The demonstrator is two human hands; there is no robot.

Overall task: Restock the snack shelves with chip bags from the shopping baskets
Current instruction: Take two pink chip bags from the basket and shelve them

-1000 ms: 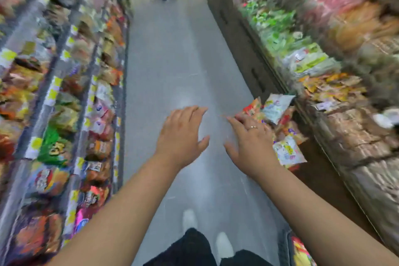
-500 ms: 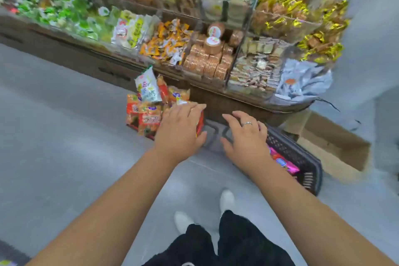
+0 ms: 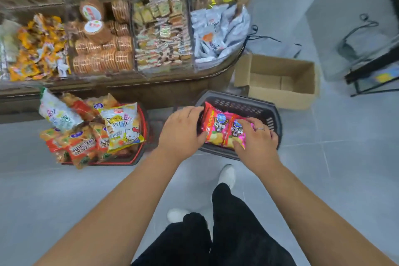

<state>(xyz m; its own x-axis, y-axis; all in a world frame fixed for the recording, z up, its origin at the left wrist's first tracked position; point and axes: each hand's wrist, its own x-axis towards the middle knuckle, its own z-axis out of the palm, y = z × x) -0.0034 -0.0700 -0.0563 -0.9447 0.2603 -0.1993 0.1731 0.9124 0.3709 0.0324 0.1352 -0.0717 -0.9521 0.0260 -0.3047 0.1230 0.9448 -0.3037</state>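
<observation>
A dark grey shopping basket (image 3: 239,103) sits on the floor in front of me with two chip bags inside. My left hand (image 3: 180,134) grips the left edge of the red chip bag (image 3: 213,126). My right hand (image 3: 255,141) lies over the pink chip bag (image 3: 237,130) beside it, fingers curled on its lower edge. To the left stands a red shopping basket (image 3: 141,153) piled with several snack bags, a yellow cartoon-cat bag (image 3: 122,125) on top.
A low display counter (image 3: 172,90) with clear bins of wrapped snacks runs behind both baskets. An open cardboard box (image 3: 280,84) stands right of the grey basket. A black metal rack (image 3: 371,71) is at the far right. My white shoes (image 3: 226,176) are on grey floor tiles.
My view turned from the aisle down to the baskets by the counter. Both hands moved right into the grey basket and closed on the two chip bags.
</observation>
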